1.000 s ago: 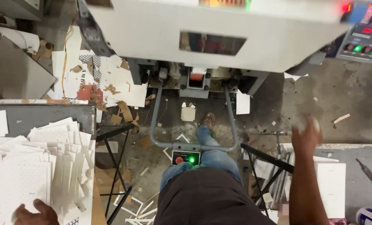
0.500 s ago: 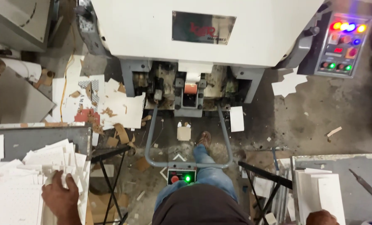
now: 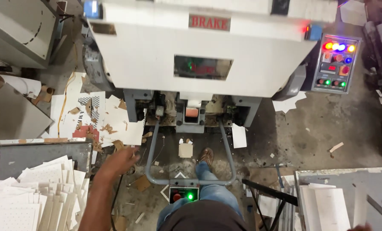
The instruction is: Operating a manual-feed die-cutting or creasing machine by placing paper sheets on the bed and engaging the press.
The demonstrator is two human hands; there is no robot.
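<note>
My left hand (image 3: 120, 160) is raised above the floor between a stack of white card sheets (image 3: 32, 194) and the grey foot bar (image 3: 152, 162) of a large white machine (image 3: 199, 55). It is blurred and I see nothing in it, with the fingers loosely apart. Only a sliver of my right hand (image 3: 364, 226) shows at the bottom right edge, over white sheets (image 3: 328, 205) on a grey table (image 3: 340, 173). My foot (image 3: 206, 156) rests inside the foot bar.
A control panel (image 3: 334, 64) with coloured lit buttons hangs on the machine's right. A small box with a red and a green button (image 3: 183, 196) sits on the foot bar. Card scraps (image 3: 101, 122) litter the floor at left. A dark table edge (image 3: 41, 147) lies behind the stack.
My left hand has lifted off the stack of sheets and swung up and right toward the machine. My right hand has dropped to the bottom right corner. The view has tilted upward.
</note>
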